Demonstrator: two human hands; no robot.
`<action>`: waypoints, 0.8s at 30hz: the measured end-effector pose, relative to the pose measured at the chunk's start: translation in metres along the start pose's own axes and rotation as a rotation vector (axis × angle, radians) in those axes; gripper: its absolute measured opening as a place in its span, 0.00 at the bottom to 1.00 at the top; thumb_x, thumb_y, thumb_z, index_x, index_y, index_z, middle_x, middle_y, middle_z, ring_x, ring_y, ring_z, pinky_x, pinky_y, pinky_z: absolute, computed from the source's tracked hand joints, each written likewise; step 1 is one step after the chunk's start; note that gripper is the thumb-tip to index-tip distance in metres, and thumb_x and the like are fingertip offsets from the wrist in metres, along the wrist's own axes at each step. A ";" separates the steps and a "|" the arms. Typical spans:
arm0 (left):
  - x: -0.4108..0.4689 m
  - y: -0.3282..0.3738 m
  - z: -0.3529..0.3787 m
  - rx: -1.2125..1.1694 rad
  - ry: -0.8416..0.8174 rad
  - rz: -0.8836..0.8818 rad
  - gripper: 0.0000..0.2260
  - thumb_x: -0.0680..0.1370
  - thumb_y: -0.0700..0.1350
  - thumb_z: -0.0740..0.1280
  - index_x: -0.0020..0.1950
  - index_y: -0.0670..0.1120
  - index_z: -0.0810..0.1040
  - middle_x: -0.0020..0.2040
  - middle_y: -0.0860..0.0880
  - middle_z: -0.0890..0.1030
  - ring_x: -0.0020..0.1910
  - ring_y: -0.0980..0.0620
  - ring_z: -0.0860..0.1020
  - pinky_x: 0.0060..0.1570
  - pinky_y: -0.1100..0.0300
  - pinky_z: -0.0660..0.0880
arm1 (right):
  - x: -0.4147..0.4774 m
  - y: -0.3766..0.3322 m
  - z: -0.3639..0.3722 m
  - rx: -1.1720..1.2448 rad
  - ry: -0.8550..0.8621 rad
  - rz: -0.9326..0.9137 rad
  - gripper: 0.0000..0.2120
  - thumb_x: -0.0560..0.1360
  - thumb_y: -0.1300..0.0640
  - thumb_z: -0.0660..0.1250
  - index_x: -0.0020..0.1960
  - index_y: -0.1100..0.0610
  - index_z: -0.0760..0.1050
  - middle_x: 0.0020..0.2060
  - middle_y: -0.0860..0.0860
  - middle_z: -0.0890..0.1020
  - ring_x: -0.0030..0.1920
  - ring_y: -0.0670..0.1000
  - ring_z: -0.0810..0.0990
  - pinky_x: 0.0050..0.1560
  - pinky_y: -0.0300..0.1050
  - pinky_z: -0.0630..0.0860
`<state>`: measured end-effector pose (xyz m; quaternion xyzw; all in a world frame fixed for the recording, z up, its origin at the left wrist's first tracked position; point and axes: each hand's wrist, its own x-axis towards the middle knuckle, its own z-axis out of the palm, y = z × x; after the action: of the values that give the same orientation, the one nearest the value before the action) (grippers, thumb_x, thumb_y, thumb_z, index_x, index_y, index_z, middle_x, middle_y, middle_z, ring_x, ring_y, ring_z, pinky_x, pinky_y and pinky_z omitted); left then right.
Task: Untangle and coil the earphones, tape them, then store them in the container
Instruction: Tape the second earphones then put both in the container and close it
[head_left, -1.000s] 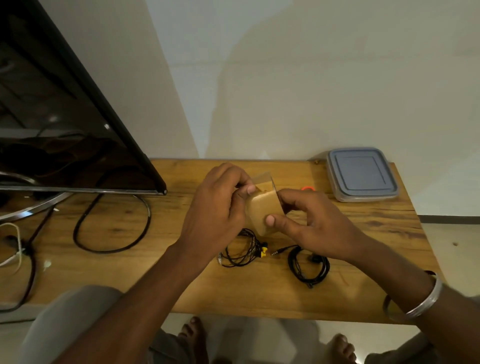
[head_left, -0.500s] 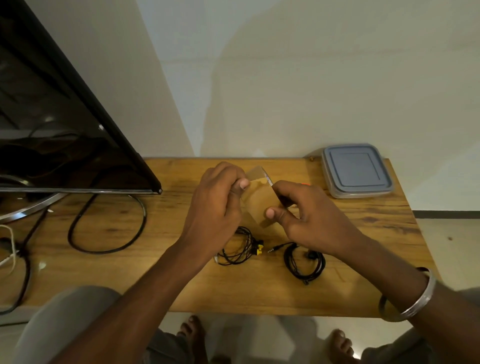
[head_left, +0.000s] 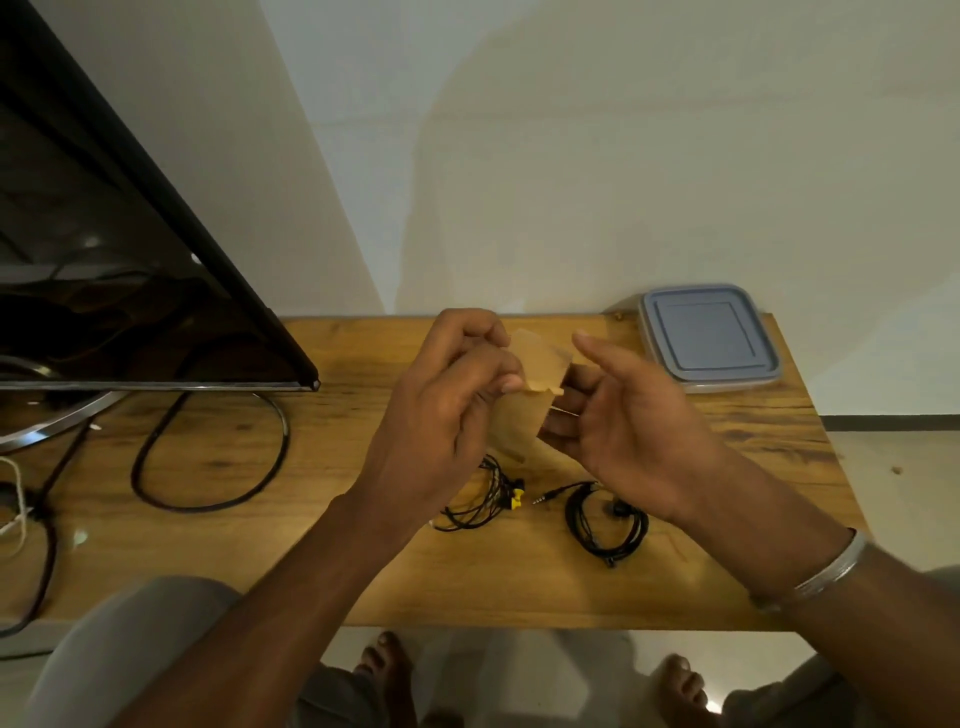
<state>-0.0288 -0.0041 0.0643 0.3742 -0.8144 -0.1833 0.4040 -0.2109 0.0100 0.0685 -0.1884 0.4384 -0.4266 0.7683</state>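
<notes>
Earphones lie on a wooden table (head_left: 675, 582) in two black bundles, side by side near its front edge. One bundle (head_left: 483, 501), loosely coiled with a yellow piece showing, sits partly under the left wrist; the other bundle (head_left: 605, 519), a neater coil with its plug pointing toward the first, sits just to its right. Above both bundles, raised off the table, a translucent brown strip of tape (head_left: 530, 387) hangs between the hands. The left hand (head_left: 447, 410) pinches the strip's left edge between thumb and fingertips. The right hand (head_left: 623, 421) holds the right edge with its lower fingers, while its forefinger sticks out, spread — the exact contact is hidden behind the tape. A grey lidded container (head_left: 709, 338) stands at the table's far right corner, lid on, well apart from the earphones.
</notes>
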 end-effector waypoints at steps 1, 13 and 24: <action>-0.001 0.001 -0.001 0.016 -0.038 0.026 0.07 0.81 0.33 0.63 0.48 0.37 0.81 0.57 0.41 0.74 0.52 0.49 0.78 0.49 0.55 0.75 | -0.001 0.004 0.002 -0.014 0.054 -0.031 0.17 0.80 0.51 0.64 0.62 0.60 0.79 0.51 0.57 0.83 0.52 0.59 0.79 0.66 0.57 0.72; 0.000 0.015 0.004 -0.075 0.217 -0.073 0.07 0.79 0.37 0.68 0.55 0.39 0.84 0.60 0.43 0.81 0.61 0.55 0.79 0.55 0.62 0.75 | -0.006 0.010 0.015 -0.001 0.104 -0.392 0.25 0.69 0.60 0.73 0.66 0.61 0.76 0.55 0.54 0.86 0.56 0.50 0.84 0.60 0.45 0.79; -0.002 0.023 0.013 -0.940 -0.085 -1.104 0.23 0.77 0.57 0.66 0.58 0.38 0.80 0.53 0.39 0.85 0.50 0.40 0.85 0.50 0.48 0.83 | -0.003 0.021 0.011 -0.032 0.276 -0.528 0.15 0.75 0.67 0.71 0.61 0.59 0.77 0.52 0.53 0.87 0.52 0.48 0.85 0.49 0.38 0.80</action>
<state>-0.0488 0.0123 0.0688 0.5099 -0.3572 -0.7055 0.3386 -0.1924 0.0237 0.0623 -0.2480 0.4814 -0.6262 0.5609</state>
